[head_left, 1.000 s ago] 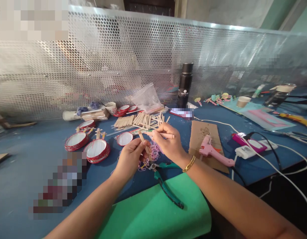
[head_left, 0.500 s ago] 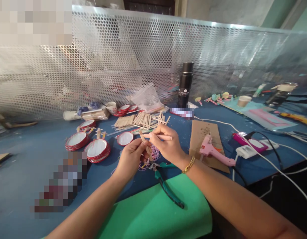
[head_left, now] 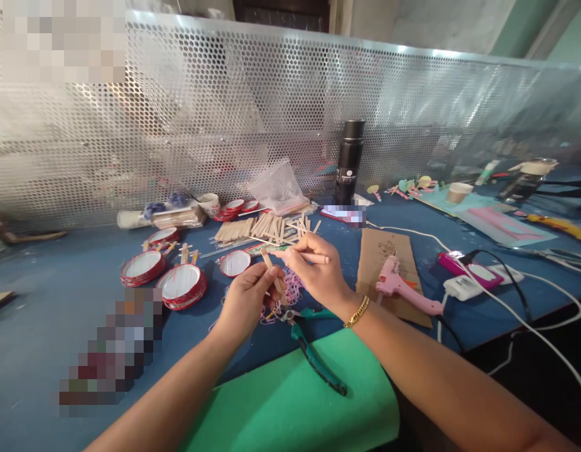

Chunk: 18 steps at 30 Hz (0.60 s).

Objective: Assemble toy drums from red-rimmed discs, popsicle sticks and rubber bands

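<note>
My left hand (head_left: pixel 247 294) is closed on a flat wooden craft stick (head_left: pixel 266 258), pinched upright between thumb and fingers. In a writing grip, my right hand (head_left: pixel 321 270) holds a slim pale-pink pen (head_left: pixel 317 258). The pen's front end reaches the upper part of the stick; whether the tip touches it is too small to tell. Below the hands lie tangled pink and purple elastic bands (head_left: pixel 294 289) and green-handled pliers (head_left: pixel 313 355). A pile of wooden sticks (head_left: pixel 266 227) lies behind them. Red-rimmed round pieces (head_left: pixel 179 282), some with sticks attached, lie to the left.
At the right, a pink glue gun (head_left: pixel 403 285) rests on cardboard (head_left: pixel 370 257), near a power strip (head_left: pixel 460 287) and white cables. A black flask (head_left: pixel 350 163) stands before the perforated metal screen (head_left: pixel 281 94). Green sheet material (head_left: pixel 294 408) overhangs the near table edge.
My hands keep nearly the same pose, with the pen staying close to the stick's upper end. The pen shifts slightly. The view sways a little.
</note>
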Tool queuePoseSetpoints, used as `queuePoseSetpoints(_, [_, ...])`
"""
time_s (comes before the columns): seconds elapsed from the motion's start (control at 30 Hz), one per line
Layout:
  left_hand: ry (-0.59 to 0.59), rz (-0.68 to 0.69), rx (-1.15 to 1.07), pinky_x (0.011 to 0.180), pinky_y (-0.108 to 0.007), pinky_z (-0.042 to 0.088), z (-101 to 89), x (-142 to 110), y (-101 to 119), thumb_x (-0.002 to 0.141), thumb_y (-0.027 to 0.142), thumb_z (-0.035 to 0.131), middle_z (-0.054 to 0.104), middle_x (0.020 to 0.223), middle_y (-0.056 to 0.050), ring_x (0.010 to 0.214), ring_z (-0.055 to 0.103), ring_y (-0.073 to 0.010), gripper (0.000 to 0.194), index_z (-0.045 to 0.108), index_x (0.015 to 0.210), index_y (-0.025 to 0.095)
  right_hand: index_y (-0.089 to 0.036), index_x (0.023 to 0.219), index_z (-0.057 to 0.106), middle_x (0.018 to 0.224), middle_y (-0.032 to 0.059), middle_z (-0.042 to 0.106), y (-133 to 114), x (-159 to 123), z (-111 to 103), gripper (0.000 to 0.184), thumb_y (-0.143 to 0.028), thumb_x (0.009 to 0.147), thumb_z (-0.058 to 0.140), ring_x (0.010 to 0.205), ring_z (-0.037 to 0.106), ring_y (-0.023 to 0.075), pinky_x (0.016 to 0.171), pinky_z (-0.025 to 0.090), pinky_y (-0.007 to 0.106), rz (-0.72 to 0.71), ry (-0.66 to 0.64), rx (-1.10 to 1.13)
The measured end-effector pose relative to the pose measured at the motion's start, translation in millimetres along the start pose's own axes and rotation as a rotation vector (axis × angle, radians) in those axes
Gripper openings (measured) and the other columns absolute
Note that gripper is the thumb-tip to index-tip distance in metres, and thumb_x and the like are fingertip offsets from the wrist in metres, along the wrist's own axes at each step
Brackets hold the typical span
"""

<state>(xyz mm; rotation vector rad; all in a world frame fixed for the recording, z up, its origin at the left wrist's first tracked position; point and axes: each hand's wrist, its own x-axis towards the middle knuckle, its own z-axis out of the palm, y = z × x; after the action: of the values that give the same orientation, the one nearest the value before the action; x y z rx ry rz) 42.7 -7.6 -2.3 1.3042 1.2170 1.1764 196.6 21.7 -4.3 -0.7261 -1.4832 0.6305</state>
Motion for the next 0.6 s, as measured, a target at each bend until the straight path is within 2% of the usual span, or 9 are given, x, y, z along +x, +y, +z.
queuePoseSetpoints(0.1, [-0.003, 0.009, -0.002, 0.045, -0.022, 0.038, 0.2, 0.1, -0.1, 0.073, 0.062, 0.079, 0.06, 0.053, 0.003, 0.047, 0.05, -0.0108, 0.045, 0.064, 0.069, 0.019, -0.024, 0.069, 0.053, 0.063, -0.0032, 0.059, -0.6, 0.0, 0.2, 0.024, -0.03, 0.089, 0.065, 0.061, 0.059, 0.0149, 0.061, 0.047, 0.027, -0.028, -0.015, -0.029])
queuePoseSetpoints(0.27, [-0.001, -0.015, -0.014, 0.046, -0.022, 0.038, 0.5, -0.6, 1.2, 0.072, 0.063, 0.079, 0.062, 0.055, 0.002, 0.048, 0.051, -0.0111, 0.047, 0.066, 0.07, 0.019, -0.024, 0.071, 0.054, 0.066, -0.0016, 0.063, 0.5, 0.4, 0.5, 0.022, -0.027, 0.092, 0.061, 0.067, 0.066, 0.0164, 0.064, 0.05, 0.027, 0.017, 0.003, 0.014])
queuePoseSetpoints(0.43, [-0.031, 0.0, -0.004, 0.045, -0.021, 0.037, 0.6, -0.5, 0.1, 0.072, 0.064, 0.078, 0.059, 0.051, 0.004, 0.045, 0.048, -0.0098, 0.048, 0.063, 0.067, 0.019, -0.023, 0.07, 0.055, 0.064, -0.0037, 0.058, 0.9, 0.5, 1.2, 0.023, -0.028, 0.09, 0.065, 0.06, 0.057, 0.0137, 0.06, 0.045, 0.026, -0.073, 0.001, -0.05])
queuePoseSetpoints(0.6, [-0.012, -0.015, -0.002, 0.045, -0.021, 0.038, 0.6, 0.5, -0.8, 0.071, 0.064, 0.079, 0.063, 0.055, 0.002, 0.048, 0.052, -0.0108, 0.048, 0.067, 0.073, 0.018, -0.023, 0.071, 0.056, 0.067, -0.0022, 0.063, 1.8, 1.2, 0.5, 0.022, -0.025, 0.092, 0.062, 0.065, 0.062, 0.0148, 0.064, 0.049, 0.026, -0.044, 0.025, -0.009])
